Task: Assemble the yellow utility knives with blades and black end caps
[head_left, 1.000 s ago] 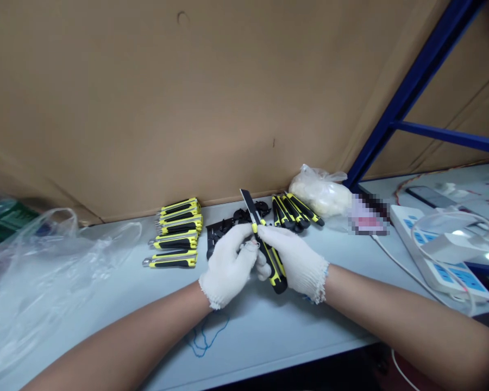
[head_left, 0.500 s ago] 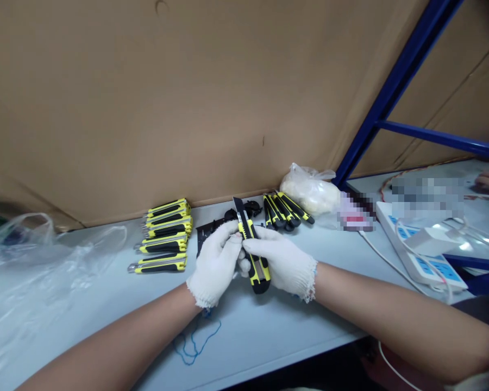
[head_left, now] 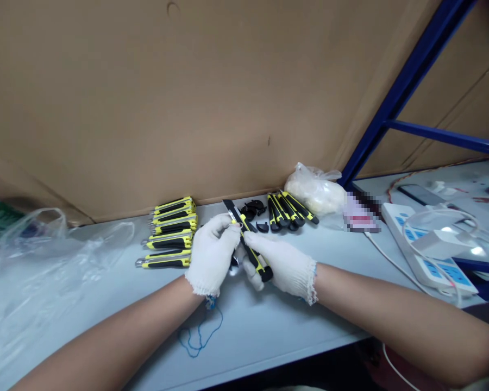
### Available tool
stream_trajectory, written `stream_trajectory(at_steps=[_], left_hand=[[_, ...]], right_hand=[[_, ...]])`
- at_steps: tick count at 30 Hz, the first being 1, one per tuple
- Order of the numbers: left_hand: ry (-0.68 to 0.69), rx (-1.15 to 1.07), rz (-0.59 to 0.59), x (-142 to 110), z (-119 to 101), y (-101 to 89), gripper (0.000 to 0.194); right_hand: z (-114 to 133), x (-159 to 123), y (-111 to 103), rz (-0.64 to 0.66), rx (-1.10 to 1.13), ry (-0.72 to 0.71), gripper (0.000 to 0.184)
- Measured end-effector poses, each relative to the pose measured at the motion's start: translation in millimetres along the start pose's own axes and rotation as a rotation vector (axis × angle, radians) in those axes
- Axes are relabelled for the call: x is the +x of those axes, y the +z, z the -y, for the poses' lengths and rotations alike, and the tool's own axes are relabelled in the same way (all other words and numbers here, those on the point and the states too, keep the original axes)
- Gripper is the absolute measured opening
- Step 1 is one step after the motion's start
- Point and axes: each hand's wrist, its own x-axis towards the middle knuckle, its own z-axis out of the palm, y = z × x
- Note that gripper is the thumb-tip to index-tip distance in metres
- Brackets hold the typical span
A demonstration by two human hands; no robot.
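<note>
Well, our left hand (head_left: 212, 255) and right hand (head_left: 279, 266), both in white knit gloves, are together, closed on a yellow-and-black utility knife (head_left: 255, 255) held just above the bench, its dark blade end tilted up and away to the left. The gloves hide part of its handle, and a small shiny dark piece (head_left: 234, 263) below our hands is too hidden to make out. Beyond them, a stack of matching knives (head_left: 169, 233) lies to the left, and a looser row of knives (head_left: 289, 212) lies to the right, with small black plastic parts (head_left: 252, 207) between. Any lettering on them is too small to read, and a pixelated patch (head_left: 361, 214) is unreadable. The pale bench (head_left: 269, 326) also holds a clear plastic bag (head_left: 44, 260) and a power strip (head_left: 424, 250), against a cardboard wall (head_left: 187, 98) and a blue steel rack (head_left: 407, 98).
</note>
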Motion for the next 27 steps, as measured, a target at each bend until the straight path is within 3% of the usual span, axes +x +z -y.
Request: stream_trajectory(at_steps=[6, 10, 15, 19, 24, 27], left_hand=[[0.021, -0.007, -0.036, 4.1, 8.1, 0.2, 0.027], [0.031, -0.054, -0.02, 7.8, 7.9, -0.5, 0.026], [-0.045, -0.096, 0.103, 2.9, 8.2, 4.5, 0.03], [-0.111, -0.022, 0.143, -5.1, 5.0, 9.9, 0.033], [-0.034, -0.043, 0.143, 0.5, -10.7, 14.2, 0.034], [-0.035, -0.127, 0.179, 16.5, -21.1, 24.1, 0.033]], right_hand=[[13.9, -9.5, 8.8, -0.134, -0.018, 0.059, 0.025], [15.7, -10.7, 10.2, -0.107, 0.048, 0.06, 0.019], [15.2, -10.9, 7.6, -0.035, 0.134, -0.018, 0.015], [18.8, -12.9, 5.3, 0.039, 0.189, -0.064, 0.019], [24.3, -10.7, 6.6, 0.073, 0.243, -0.118, 0.03], [41.2, -10.5, 1.0, 0.039, 0.069, -0.177, 0.03]])
